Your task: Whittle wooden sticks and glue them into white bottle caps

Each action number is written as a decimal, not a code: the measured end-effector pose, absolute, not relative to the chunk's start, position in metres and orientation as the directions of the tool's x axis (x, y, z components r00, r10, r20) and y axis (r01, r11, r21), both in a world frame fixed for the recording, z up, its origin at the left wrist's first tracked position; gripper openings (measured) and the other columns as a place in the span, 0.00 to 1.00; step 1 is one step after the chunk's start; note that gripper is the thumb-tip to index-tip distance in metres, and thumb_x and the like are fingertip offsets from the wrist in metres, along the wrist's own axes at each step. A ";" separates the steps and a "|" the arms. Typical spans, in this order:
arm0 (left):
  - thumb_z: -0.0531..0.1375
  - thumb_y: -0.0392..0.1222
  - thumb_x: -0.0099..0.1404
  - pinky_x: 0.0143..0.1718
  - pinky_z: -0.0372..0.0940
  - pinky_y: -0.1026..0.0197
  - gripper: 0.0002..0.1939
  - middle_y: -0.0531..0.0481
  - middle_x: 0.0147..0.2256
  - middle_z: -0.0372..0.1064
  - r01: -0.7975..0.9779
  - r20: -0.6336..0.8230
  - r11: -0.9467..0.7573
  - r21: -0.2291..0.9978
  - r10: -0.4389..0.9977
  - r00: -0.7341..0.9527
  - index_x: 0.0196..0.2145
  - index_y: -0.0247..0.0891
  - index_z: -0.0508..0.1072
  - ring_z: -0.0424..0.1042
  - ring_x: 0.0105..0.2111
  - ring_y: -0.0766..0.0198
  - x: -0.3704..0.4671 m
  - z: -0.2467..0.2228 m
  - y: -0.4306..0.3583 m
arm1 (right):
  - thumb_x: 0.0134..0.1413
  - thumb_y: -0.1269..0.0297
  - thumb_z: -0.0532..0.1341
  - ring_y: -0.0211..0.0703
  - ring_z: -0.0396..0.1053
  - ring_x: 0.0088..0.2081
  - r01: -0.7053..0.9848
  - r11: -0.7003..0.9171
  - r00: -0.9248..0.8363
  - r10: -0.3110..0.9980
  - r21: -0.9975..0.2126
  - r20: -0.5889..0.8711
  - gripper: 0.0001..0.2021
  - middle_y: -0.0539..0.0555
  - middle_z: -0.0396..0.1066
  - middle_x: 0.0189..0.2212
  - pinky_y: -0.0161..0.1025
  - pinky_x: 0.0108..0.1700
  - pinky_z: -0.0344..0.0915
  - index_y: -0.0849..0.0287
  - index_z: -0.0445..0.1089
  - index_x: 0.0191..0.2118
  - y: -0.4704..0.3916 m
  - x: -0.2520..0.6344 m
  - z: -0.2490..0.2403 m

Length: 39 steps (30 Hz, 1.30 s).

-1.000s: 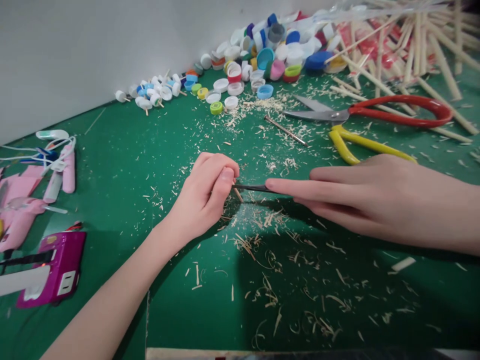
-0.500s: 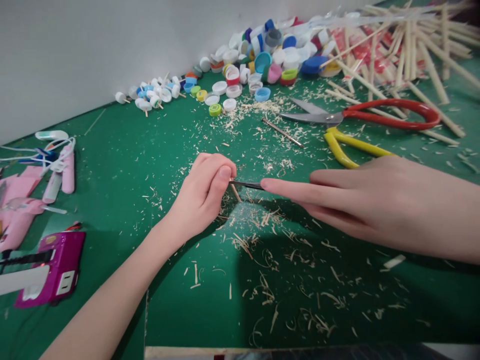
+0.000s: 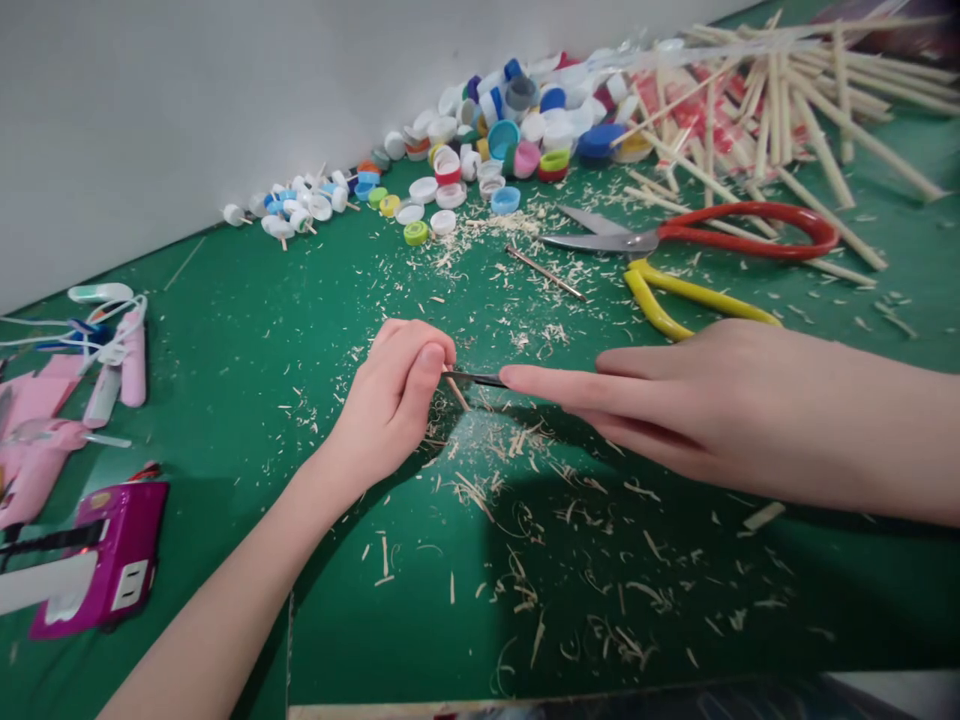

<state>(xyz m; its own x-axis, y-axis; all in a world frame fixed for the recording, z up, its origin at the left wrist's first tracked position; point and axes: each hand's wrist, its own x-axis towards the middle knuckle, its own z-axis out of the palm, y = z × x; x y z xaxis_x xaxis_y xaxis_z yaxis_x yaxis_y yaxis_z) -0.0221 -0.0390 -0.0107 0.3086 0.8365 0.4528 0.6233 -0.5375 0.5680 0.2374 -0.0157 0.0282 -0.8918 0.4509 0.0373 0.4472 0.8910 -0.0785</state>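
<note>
Between my hands, a thin dark-bladed knife point(image 3: 475, 378) lies against a short wooden stick point(image 3: 457, 393). My left hand point(image 3: 397, 395) is closed round the stick, whose end pokes out below the thumb; the rest is hidden in the fist. The left thumb rests at the blade's tip. My right hand point(image 3: 675, 400) grips the knife, its index finger stretched along the back of the blade; the handle is hidden under the palm. Curled wood shavings point(image 3: 525, 440) lie on the green table point(image 3: 225, 400) beneath and around both hands.
Scissors point(image 3: 705, 230) with red and yellow handles lie beyond my right hand, near a thin metal rod point(image 3: 545, 273). Bottle caps point(image 3: 504, 140) and wooden sticks point(image 3: 825, 110) are heaped at the back. Pink glue guns point(image 3: 41, 465) and a magenta power box point(image 3: 124, 555) sit left.
The view has shifted slightly, so the scene sits a little further left. Both hands keep their grips, with the knife still against the stick.
</note>
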 end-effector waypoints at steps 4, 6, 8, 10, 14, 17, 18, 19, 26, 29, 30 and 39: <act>0.44 0.45 0.75 0.41 0.62 0.59 0.15 0.51 0.32 0.67 0.618 0.441 -0.527 0.584 0.845 0.304 0.34 0.41 0.66 0.65 0.36 0.65 -0.022 -0.011 -0.039 | 0.68 0.65 0.40 0.36 0.50 0.17 0.444 0.889 -0.894 0.448 -0.110 0.019 0.27 0.48 0.62 0.22 0.37 0.21 0.43 0.51 0.47 0.70 -0.016 0.238 0.032; 0.44 0.45 0.75 0.41 0.62 0.58 0.15 0.51 0.32 0.67 0.613 0.444 -0.531 0.586 0.843 0.306 0.34 0.41 0.66 0.66 0.37 0.65 -0.022 -0.012 -0.040 | 0.67 0.65 0.41 0.36 0.50 0.18 0.451 0.883 -0.890 0.456 -0.129 0.008 0.26 0.48 0.63 0.22 0.38 0.22 0.44 0.51 0.48 0.69 -0.016 0.239 0.033; 0.44 0.45 0.75 0.41 0.62 0.58 0.15 0.51 0.32 0.67 0.611 0.451 -0.537 0.582 0.838 0.307 0.33 0.40 0.65 0.66 0.37 0.65 -0.022 -0.012 -0.040 | 0.67 0.65 0.41 0.36 0.51 0.18 0.461 0.875 -0.884 0.467 -0.144 0.004 0.26 0.48 0.64 0.23 0.38 0.22 0.45 0.52 0.50 0.69 -0.017 0.239 0.034; 0.44 0.45 0.75 0.41 0.63 0.58 0.15 0.51 0.32 0.68 0.613 0.452 -0.537 0.579 0.838 0.307 0.34 0.41 0.66 0.66 0.36 0.65 -0.022 -0.012 -0.041 | 0.67 0.65 0.41 0.36 0.50 0.18 0.457 0.876 -0.886 0.464 -0.151 0.011 0.26 0.48 0.64 0.23 0.38 0.22 0.45 0.52 0.50 0.69 -0.017 0.239 0.035; 0.45 0.45 0.75 0.41 0.63 0.58 0.15 0.51 0.33 0.68 0.619 0.435 -0.519 0.589 0.850 0.299 0.35 0.41 0.67 0.66 0.37 0.65 -0.022 -0.011 -0.040 | 0.67 0.64 0.41 0.35 0.50 0.18 0.447 0.887 -0.890 0.454 -0.121 0.042 0.26 0.48 0.63 0.23 0.38 0.22 0.44 0.51 0.49 0.69 -0.017 0.240 0.031; 0.45 0.46 0.75 0.42 0.63 0.58 0.15 0.51 0.33 0.68 0.622 0.412 -0.498 0.604 0.863 0.291 0.35 0.41 0.67 0.67 0.37 0.65 -0.022 -0.011 -0.039 | 0.68 0.62 0.42 0.35 0.49 0.18 0.451 0.892 -0.889 0.453 -0.044 0.066 0.26 0.47 0.60 0.22 0.36 0.22 0.41 0.49 0.45 0.70 -0.015 0.240 0.028; 0.45 0.46 0.75 0.42 0.63 0.58 0.16 0.51 0.33 0.68 0.624 0.407 -0.492 0.607 0.867 0.288 0.35 0.41 0.67 0.67 0.37 0.65 -0.022 -0.011 -0.038 | 0.68 0.62 0.42 0.34 0.48 0.18 0.454 0.891 -0.888 0.455 -0.019 0.069 0.27 0.47 0.60 0.22 0.36 0.22 0.41 0.48 0.44 0.70 -0.015 0.241 0.026; 0.44 0.46 0.75 0.42 0.63 0.58 0.16 0.51 0.33 0.68 0.625 0.406 -0.489 0.609 0.868 0.284 0.35 0.41 0.67 0.66 0.37 0.65 -0.022 -0.011 -0.038 | 0.68 0.62 0.42 0.34 0.48 0.18 0.458 0.889 -0.887 0.457 -0.002 0.069 0.27 0.47 0.60 0.22 0.36 0.23 0.42 0.47 0.42 0.70 -0.014 0.241 0.026; 0.44 0.48 0.75 0.44 0.63 0.58 0.16 0.51 0.35 0.69 0.599 0.421 -0.523 0.607 0.850 0.316 0.37 0.42 0.67 0.66 0.39 0.65 -0.022 -0.012 -0.039 | 0.63 0.69 0.44 0.35 0.41 0.18 0.478 0.878 -0.878 0.476 0.039 0.049 0.31 0.46 0.59 0.22 0.38 0.26 0.47 0.45 0.43 0.70 -0.014 0.242 0.022; 0.43 0.47 0.75 0.44 0.62 0.58 0.16 0.51 0.35 0.69 0.607 0.427 -0.523 0.598 0.849 0.310 0.37 0.42 0.67 0.66 0.39 0.65 -0.022 -0.012 -0.040 | 0.64 0.68 0.44 0.35 0.40 0.19 0.483 0.874 -0.875 0.481 0.045 0.046 0.30 0.47 0.58 0.22 0.38 0.25 0.45 0.45 0.45 0.70 -0.014 0.244 0.021; 0.43 0.47 0.75 0.45 0.62 0.58 0.16 0.51 0.35 0.69 0.613 0.427 -0.519 0.596 0.851 0.305 0.37 0.42 0.67 0.66 0.39 0.65 -0.022 -0.011 -0.040 | 0.64 0.68 0.44 0.35 0.40 0.19 0.478 0.877 -0.878 0.477 0.038 0.048 0.29 0.47 0.59 0.22 0.38 0.25 0.45 0.45 0.45 0.70 -0.014 0.244 0.020; 0.43 0.47 0.75 0.44 0.62 0.58 0.17 0.51 0.34 0.69 0.639 0.420 -0.493 0.591 0.864 0.278 0.36 0.42 0.68 0.65 0.37 0.64 -0.021 -0.009 -0.038 | 0.69 0.61 0.41 0.35 0.50 0.19 0.425 0.895 -0.892 0.439 -0.132 0.108 0.25 0.47 0.65 0.22 0.36 0.22 0.44 0.47 0.49 0.69 -0.010 0.235 0.027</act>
